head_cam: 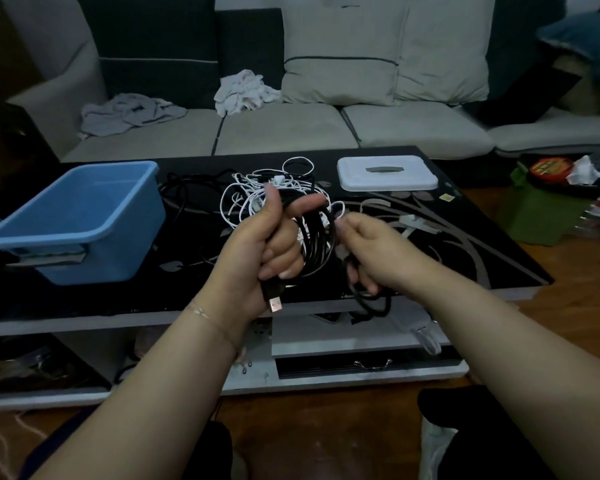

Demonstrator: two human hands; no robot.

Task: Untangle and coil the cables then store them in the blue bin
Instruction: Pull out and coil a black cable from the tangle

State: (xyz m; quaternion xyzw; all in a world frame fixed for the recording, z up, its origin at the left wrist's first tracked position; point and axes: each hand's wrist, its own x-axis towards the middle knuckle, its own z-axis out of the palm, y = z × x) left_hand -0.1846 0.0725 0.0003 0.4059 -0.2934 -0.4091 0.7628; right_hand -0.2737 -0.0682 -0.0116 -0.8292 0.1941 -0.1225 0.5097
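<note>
Left hand [257,251] gripping black cable [317,244] coil, right hand [368,251] pinching strand

The blue bin [80,216] stands open-topped at the left end of the coffee table [465,244], nothing in it or over its mouth. Between it and the white lidded box [387,172] near the far right corner, tangled white cables [257,195] and black cables [184,188] clutter the far middle. The right half, towards the near edge, lies mostly bare, offering room to set a hand down.
</note>
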